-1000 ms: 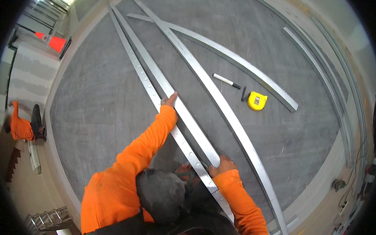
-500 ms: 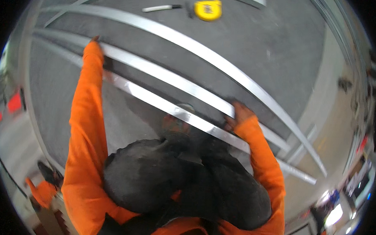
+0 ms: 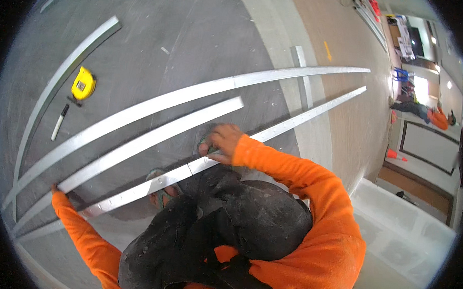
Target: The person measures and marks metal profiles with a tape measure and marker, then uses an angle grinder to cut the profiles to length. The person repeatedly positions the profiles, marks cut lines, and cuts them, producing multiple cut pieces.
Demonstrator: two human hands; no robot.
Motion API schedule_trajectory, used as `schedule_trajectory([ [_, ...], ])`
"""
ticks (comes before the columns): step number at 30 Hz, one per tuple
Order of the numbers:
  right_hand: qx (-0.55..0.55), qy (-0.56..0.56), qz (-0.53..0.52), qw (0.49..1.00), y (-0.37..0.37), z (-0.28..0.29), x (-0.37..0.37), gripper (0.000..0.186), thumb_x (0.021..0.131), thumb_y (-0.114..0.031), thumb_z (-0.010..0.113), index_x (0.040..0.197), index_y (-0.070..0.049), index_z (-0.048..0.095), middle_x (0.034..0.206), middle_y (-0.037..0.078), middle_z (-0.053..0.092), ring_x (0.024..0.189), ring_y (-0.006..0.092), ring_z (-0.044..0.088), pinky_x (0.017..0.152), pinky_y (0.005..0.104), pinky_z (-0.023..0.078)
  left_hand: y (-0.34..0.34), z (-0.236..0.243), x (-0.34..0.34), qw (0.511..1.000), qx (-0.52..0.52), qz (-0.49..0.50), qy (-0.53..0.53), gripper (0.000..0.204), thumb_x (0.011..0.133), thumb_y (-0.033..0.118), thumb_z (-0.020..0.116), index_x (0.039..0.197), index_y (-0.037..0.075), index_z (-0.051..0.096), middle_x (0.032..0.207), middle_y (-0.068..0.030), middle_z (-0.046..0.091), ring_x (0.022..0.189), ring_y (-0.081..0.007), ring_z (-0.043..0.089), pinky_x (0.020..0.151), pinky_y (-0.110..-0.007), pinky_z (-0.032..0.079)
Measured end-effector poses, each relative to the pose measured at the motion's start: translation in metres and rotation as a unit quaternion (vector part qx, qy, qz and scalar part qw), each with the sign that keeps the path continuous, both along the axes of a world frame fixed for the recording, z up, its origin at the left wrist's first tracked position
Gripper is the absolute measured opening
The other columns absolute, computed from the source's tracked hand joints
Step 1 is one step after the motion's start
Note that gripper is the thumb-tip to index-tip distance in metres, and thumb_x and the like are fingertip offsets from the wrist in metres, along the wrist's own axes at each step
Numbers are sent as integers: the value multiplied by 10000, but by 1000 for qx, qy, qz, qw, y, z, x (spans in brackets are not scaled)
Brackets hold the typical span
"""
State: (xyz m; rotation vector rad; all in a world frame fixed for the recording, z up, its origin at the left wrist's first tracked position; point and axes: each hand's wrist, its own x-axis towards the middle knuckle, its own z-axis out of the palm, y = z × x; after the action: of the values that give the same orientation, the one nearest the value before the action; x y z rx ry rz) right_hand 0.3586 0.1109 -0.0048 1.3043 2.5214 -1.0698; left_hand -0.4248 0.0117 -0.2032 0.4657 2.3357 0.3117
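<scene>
Long silvery metal channels lie across the dark board. My left hand (image 3: 55, 188), mostly covered by its orange cuff, is closed at the left part of the middle channel (image 3: 155, 143), its fingertips showing at the far edge. My right hand (image 3: 225, 139) is blurred, over the far edge of the near channel (image 3: 164, 179). Its bent fingers and thumb stand apart, with the thumb touching that channel and a gap between. The near channel has small marks or holes along it and passes over my shoes. Beyond the middle piece lies a longer channel (image 3: 177, 95).
A yellow tape measure (image 3: 83, 84) and a black-capped white marker (image 3: 60, 122) lie at the left, beside another curved-looking channel (image 3: 57, 82). A short metal piece (image 3: 302, 78) lies under the long channel's right part. Far right, a person in orange (image 3: 436, 118) and a cone (image 3: 396, 155) show.
The view has turned, so the channels now slope up to the right. My right hand has left the middle channel's end and come to the near channel. My left hand stays at the middle one.
</scene>
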Motion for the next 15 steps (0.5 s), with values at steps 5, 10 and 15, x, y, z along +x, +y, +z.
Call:
schedule_trajectory([
  [5,-15,-266,-41,963,-46,8,103,504,749,-330,731,1157,-98,547,1196,126,535,1212,328,464,1035,535,332,25,-4,-80,941,81,311,-104,778,751,650,636,1196,17,555,1096,-150,567,993,-291,543,897,-455,457],
  [10,-69,-375,-41,924,-37,-3,117,555,732,-242,734,1236,-149,522,1249,80,532,1227,304,466,1056,557,305,9,-14,11,839,-130,-18,529,870,753,690,622,1233,-28,520,1231,-203,513,1103,-329,508,953,-457,430],
  [15,35,-326,-88,941,-38,3,110,482,683,-209,700,1130,-122,544,1144,93,548,1133,307,495,1022,560,316,45,107,288,870,250,-385,181,590,880,349,659,1283,-40,474,1323,-270,443,1242,-395,425,1046,-487,342],
])
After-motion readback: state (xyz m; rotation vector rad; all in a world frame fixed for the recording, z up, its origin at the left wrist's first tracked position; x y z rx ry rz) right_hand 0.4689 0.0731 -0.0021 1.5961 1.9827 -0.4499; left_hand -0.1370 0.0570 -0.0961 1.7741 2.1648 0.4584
